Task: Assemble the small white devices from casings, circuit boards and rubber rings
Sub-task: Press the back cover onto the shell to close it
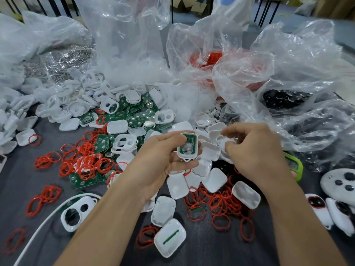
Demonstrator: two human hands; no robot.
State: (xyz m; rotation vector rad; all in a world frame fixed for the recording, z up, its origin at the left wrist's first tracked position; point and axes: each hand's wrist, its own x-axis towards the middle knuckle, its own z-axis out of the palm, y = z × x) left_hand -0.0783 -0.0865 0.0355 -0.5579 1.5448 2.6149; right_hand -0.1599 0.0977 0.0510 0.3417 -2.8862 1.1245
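Observation:
My left hand (163,160) grips a white casing half (187,146) with a green circuit board and a round coin cell seated in it, thumb on its top edge. My right hand (255,148) hovers just to its right with fingers curled over a pile of white casing backs (210,150); its fingertips touch a white part (223,142), though whether they hold it I cannot tell. Loose green circuit boards (134,116) lie in a heap behind. Red rubber rings (86,164) are scattered left, and more red rings (221,204) lie lower right.
Casing fronts with two holes (76,214) lie lower left and mid-table. Crumpled clear plastic bags (269,73) crowd the back and right. Finished devices with dark buttons (340,185) sit at the right edge beside a green object (294,166). A white cable (48,219) crosses lower left.

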